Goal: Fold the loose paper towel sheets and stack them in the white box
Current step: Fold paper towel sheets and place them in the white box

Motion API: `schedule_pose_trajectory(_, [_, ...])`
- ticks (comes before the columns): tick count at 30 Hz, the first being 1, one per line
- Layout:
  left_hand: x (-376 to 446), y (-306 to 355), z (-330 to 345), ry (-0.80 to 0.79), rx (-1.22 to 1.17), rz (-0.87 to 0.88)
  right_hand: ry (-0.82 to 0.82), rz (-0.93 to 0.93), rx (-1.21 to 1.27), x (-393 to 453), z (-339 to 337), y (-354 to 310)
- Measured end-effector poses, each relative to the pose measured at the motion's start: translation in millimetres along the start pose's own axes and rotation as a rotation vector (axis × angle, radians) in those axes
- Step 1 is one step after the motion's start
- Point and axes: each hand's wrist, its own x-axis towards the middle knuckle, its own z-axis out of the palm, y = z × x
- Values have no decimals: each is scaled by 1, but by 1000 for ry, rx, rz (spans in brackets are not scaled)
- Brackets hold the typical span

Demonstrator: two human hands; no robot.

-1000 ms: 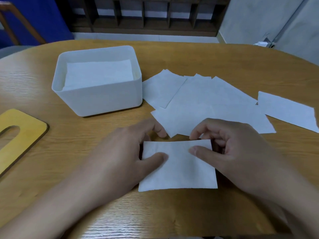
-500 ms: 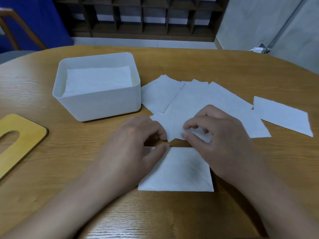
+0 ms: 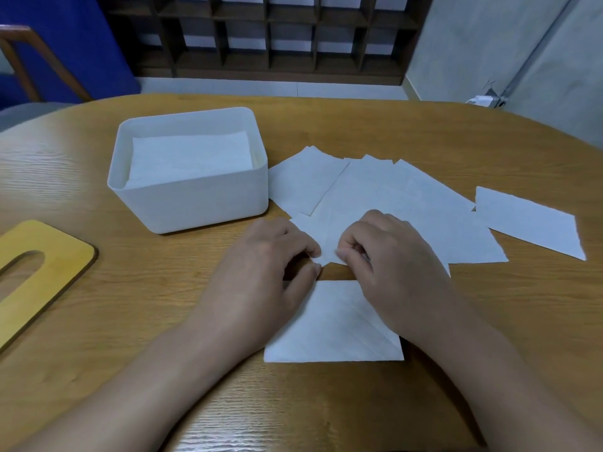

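Observation:
A folded paper towel sheet (image 3: 332,331) lies flat on the table close to me, partly under both wrists. Just beyond its far edge, my left hand (image 3: 261,272) pinches the near corner of a loose sheet (image 3: 329,243) between thumb and forefinger. My right hand (image 3: 394,269) has its fingers curled onto the same sheet's near edge. Several loose sheets (image 3: 391,197) overlap behind my hands, and one more sheet (image 3: 528,220) lies apart at the right. The white box (image 3: 189,203) stands at the back left with folded sheets (image 3: 189,158) stacked inside.
A yellow wooden lid with an oval slot (image 3: 39,272) lies at the left edge of the wooden table (image 3: 130,321). A chair (image 3: 19,60) and a dark shelf unit (image 3: 261,34) stand beyond the table's far edge.
Both hands slid off the folded sheet's top and moved away from me to the near corner of the loose pile, fingers curling in. The folded sheet stays flat.

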Motion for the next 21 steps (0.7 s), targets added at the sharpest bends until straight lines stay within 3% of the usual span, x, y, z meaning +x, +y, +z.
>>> schedule_pose_trajectory(11, [1, -2, -1, 12, 5, 2, -31, -17, -20, -1, -8, -4])
schedule_pose_trajectory(21, [1, -3, 0, 35, -35, 7, 81, 19, 97, -1, -11, -4])
